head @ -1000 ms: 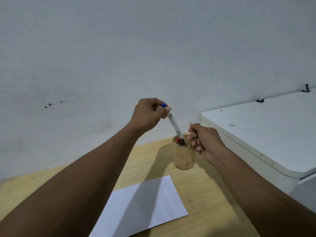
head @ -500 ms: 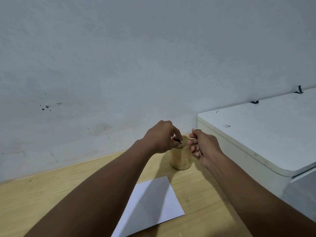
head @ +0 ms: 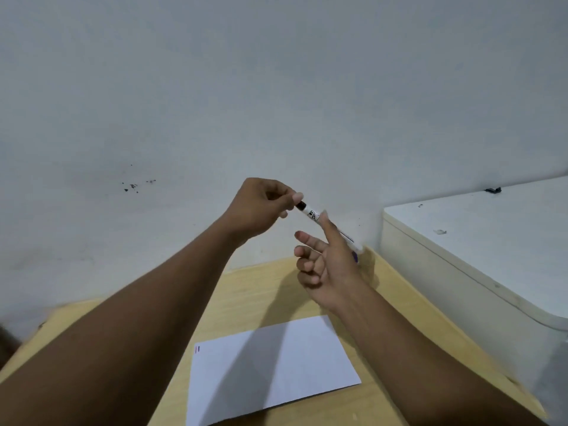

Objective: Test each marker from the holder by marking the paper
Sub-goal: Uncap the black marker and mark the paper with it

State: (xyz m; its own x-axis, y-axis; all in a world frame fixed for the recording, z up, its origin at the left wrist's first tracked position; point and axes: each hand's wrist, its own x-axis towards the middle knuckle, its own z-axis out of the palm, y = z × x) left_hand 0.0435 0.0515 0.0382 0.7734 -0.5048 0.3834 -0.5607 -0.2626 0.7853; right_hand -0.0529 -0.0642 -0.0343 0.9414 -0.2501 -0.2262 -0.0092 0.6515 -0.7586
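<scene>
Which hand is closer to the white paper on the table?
Right. The right hand is raised over the table above the paper's far edge, holding a marker. The left hand is higher, pinching the marker's dark end.

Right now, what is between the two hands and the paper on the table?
In the head view, only bare wooden table with the arms' shadow lies between the paper and the raised left hand and right hand, which hold a marker.

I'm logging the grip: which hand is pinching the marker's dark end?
The left hand, pinched shut on the dark end of the marker; the right hand instead holds the white barrel farther down.
</scene>
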